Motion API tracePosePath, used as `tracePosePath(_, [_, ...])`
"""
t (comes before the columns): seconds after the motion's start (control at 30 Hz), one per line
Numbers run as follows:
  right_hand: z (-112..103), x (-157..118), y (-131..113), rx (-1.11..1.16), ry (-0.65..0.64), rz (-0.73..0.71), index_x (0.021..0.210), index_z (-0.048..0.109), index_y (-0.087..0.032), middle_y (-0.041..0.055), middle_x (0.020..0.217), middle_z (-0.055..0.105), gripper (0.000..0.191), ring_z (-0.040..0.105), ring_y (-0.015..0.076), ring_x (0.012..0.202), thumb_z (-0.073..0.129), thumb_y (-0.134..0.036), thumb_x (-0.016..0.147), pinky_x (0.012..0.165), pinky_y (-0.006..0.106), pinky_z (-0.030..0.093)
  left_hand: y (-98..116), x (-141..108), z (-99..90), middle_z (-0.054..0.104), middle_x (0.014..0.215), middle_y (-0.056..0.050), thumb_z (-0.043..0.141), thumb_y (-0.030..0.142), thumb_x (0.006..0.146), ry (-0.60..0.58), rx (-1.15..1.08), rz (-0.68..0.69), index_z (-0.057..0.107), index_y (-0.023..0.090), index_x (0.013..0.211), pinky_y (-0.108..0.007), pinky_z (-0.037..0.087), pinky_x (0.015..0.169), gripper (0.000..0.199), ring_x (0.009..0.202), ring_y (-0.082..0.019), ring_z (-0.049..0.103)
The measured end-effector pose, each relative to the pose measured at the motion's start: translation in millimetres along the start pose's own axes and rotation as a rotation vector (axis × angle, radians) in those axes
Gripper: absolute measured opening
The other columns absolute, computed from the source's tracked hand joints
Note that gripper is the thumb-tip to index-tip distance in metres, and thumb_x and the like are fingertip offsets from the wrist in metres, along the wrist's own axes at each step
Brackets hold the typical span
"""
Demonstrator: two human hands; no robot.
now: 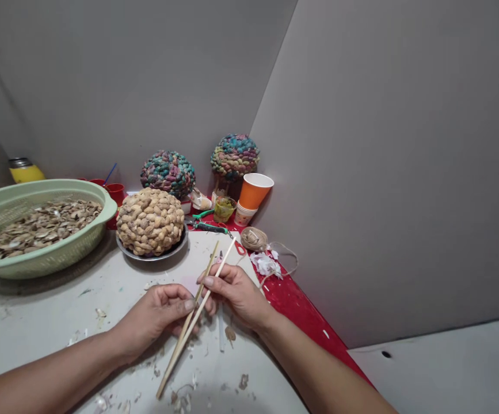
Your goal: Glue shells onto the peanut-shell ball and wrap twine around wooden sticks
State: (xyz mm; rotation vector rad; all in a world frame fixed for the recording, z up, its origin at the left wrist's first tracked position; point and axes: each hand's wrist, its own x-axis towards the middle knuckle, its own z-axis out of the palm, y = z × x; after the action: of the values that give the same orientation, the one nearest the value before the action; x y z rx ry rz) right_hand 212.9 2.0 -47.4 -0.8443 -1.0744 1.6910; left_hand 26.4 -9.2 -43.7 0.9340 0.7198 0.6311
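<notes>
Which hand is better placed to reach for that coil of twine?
Probably the right hand: it is closer to the twine, while the left hand would have to reach across. Both hold thin sticks.

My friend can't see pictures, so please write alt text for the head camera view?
A person's left hand and right hand hold two sticks above a littered tabletop. Behind them, a bumpy tan ball sits in a metal dish, beside a green basket of brown pieces; two multicoloured balls are farther back.

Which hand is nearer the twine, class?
Right. The right hand is below and slightly left of the twine in the picture; the left hand is farther left and lower.
</notes>
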Motion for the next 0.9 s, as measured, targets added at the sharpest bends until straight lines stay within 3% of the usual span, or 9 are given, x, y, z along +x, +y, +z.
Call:
tracePosePath(0.17, [-3.4, 1.0, -2.9, -0.002, 0.0, 0.011, 0.086, 0.069, -0.012, 0.0008, 0.066, 0.067, 0.028, 0.063, 0.0093, 0.046, 0.078, -0.035, 0.073, 0.042, 0.017, 0.052, -0.2, 1.7, -2.4, 0.066, 0.069, -0.004, 0.071, 0.033, 0.08, 0.011, -0.032, -0.013, 0.061, 0.013, 0.078, -0.022, 0.047, 0.057, 0.023, 0.059, -0.012, 0.059])
tracePosePath(0.47, [-8.2, -3.4, -16.4, 0.024, -0.116, 0.05, 0.109, 0.06, -0.016, 0.0014, 0.08, 0.067, 0.036, 0.066, 0.012, 0.06, 0.074, -0.029, 0.079, 0.054, 0.023, 0.057, 1.5, 2.8, -2.1, 0.065, 0.074, -0.004, 0.067, 0.034, 0.083, 0.024, -0.089, 0.04, 0.059, 0.014, 0.08, -0.026, 0.053, 0.055, 0.021, 0.06, -0.015, 0.063])
tracePosePath(0.9, [-8.4, -1.5, -16.5, -0.007, -0.019, 0.075, 0.101, 0.064, -0.016, -0.0029, 0.071, 0.062, 0.035, 0.066, 0.0113, 0.054, 0.08, -0.027, 0.072, 0.048, 0.021, 0.056, 0.9, 3.3, -4.2, 0.073, 0.082, -0.01, 0.07, 0.034, 0.08, 0.046, -0.088, -0.019, 0.055, 0.014, 0.084, -0.026, 0.054, 0.054, 0.026, 0.06, -0.018, 0.07])
